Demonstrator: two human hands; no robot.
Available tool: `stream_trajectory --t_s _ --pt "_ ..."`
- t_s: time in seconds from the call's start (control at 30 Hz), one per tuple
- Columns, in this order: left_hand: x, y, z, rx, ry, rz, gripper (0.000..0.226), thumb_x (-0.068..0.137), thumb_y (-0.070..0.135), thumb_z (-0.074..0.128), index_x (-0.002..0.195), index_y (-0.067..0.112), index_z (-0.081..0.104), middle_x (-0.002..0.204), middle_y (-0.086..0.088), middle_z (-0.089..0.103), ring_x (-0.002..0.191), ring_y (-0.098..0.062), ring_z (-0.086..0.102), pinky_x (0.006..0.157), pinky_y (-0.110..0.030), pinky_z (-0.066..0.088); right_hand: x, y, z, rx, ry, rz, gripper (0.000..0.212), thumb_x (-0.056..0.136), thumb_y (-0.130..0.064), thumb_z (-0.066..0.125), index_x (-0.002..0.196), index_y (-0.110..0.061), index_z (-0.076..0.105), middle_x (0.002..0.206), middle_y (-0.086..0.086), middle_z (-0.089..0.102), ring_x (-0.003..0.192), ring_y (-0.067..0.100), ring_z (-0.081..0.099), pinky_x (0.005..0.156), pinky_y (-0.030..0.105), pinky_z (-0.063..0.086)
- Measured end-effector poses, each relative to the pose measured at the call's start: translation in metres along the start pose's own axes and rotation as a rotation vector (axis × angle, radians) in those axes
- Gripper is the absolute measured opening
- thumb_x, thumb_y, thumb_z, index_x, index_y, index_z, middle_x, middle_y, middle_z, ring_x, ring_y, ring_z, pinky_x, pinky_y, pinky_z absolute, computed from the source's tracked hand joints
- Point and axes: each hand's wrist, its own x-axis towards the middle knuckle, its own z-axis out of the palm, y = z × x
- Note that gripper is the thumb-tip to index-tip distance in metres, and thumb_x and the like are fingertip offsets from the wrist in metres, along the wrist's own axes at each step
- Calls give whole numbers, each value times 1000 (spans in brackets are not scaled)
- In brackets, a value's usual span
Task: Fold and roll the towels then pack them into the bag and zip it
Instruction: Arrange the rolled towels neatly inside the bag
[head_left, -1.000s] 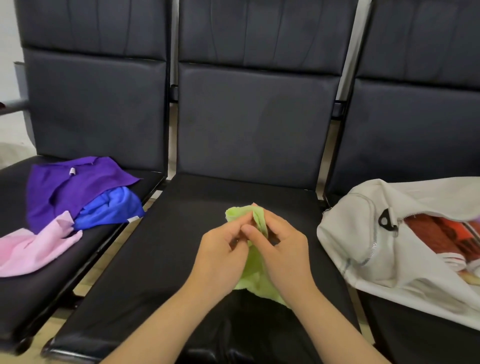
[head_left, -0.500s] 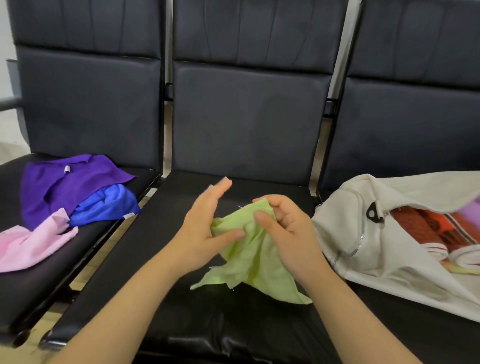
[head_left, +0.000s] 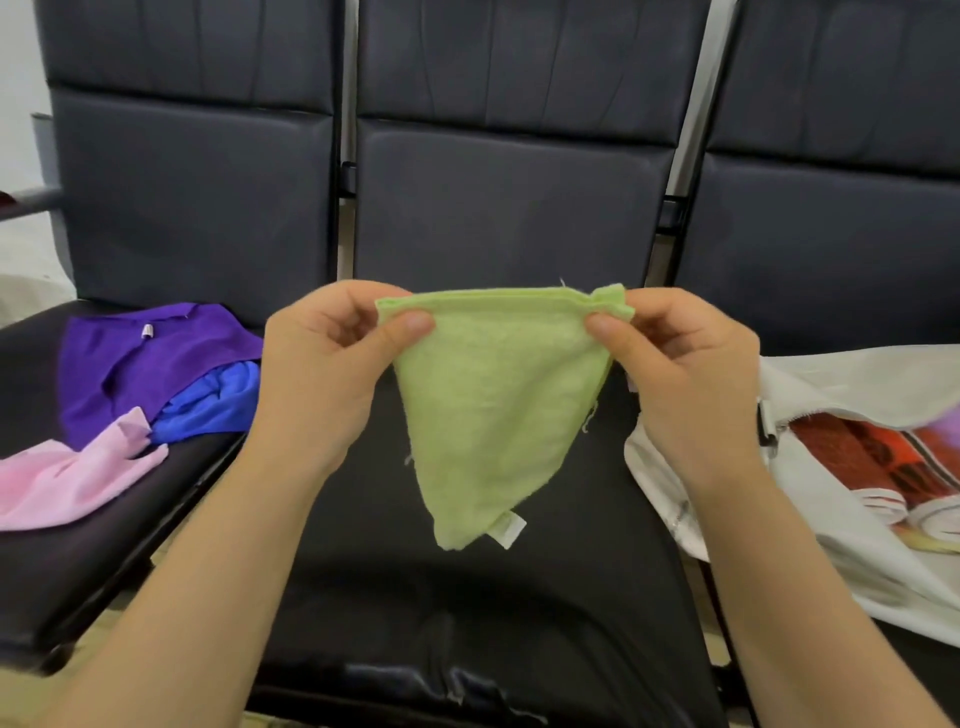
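Green towel (head_left: 498, 410) is up in the air over the middle chair (head_left: 493, 613), pulled out straight along its top edge between both hands. Left hand (head_left: 322, 384) pinches the top left corner, thumb in front and fingers curled behind. Right hand (head_left: 685, 384) pinches the top right corner the same way, with a bit of fabric bunched up at the grip. From there the towel hangs down in a rough triangle with the point toward the seat cushion, and a little white tag (head_left: 511, 529) sticks out near the bottom tip. As far as I can tell it isn't touching the cushion.

Off to the right, the white bag (head_left: 831, 561) lies on the right chair (head_left: 831, 249) with its zipper open. A couple of rolled towels (head_left: 883, 467), red and orange with white ends, are showing inside.

On the left chair (head_left: 78, 582) there's a loose pile. Purple towel (head_left: 156, 353) sits toward the back, blue towel (head_left: 218, 400) is bunched up partly under it, and pink towel (head_left: 67, 483) is spread out nearest the front edge, right up against the blue one.
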Motion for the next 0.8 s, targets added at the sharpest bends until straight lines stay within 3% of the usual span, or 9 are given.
stream_trajectory --t_s 0.13,0.23,0.3,0.4,0.5,0.63,0.7,0.77,0.8 --pt "3 -6 -3 175 12 -78 11 80 9 69 79 19 68 61 10 67 51 -2 53 49 -13 42 1 5 -4 144 -91 176 3 78 -9 70 78 -10 67 63 -12 69 56 0 61 54 12 46" --pt "4 -6 -7 242 -22 -106 12 87 11 63 82 21 69 54 5 60 46 -5 46 44 -16 38 2 9 -7 122 -139 246 5 82 -8 67 77 -11 67 54 -11 63 45 1 48 45 13 38" --pt "4 0 -12 234 -118 -140 4 84 17 64 83 17 69 56 -4 60 45 -9 50 42 -17 39 4 10 -16 174 -244 317 9 77 -18 68 79 -10 67 57 -4 63 42 5 46 42 15 36" --pt "6 16 -24 203 -343 -248 10 74 20 75 78 12 71 63 -9 63 43 -13 53 42 -20 44 8 4 -35 299 -558 487 20 67 -25 76 75 -9 67 69 26 55 35 9 45 37 14 35" --pt "6 27 -24 289 -475 -395 14 73 18 77 78 7 70 63 -9 65 43 -15 57 42 -22 49 11 2 -41 242 -705 596 13 74 -15 77 69 -14 66 71 21 55 33 9 44 36 14 31" --pt "11 4 -2 328 -184 -390 13 92 14 59 88 2 63 81 -18 66 60 -19 71 56 -29 58 14 15 -26 15 -410 534 12 88 -15 65 79 -9 60 53 -1 42 41 10 29 42 22 20" --pt "14 -7 9 240 -103 -287 12 95 11 55 86 9 63 90 -16 68 77 -19 73 70 -32 60 13 19 -15 61 -176 472 10 95 -11 57 85 -9 57 52 -2 52 41 13 46 40 23 34" --pt "18 -17 15 135 -93 -148 17 95 7 53 88 16 66 99 -8 71 95 -18 70 83 -31 56 12 20 -8 172 -58 397 10 98 -9 51 92 -13 58 78 0 71 68 15 70 58 26 56" --pt "19 -20 17 88 -93 -94 19 95 6 53 93 17 68 104 -6 71 100 -18 68 88 -30 54 11 21 -6 203 -49 348 11 99 -7 50 96 -14 59 91 2 73 85 16 72 71 28 58"
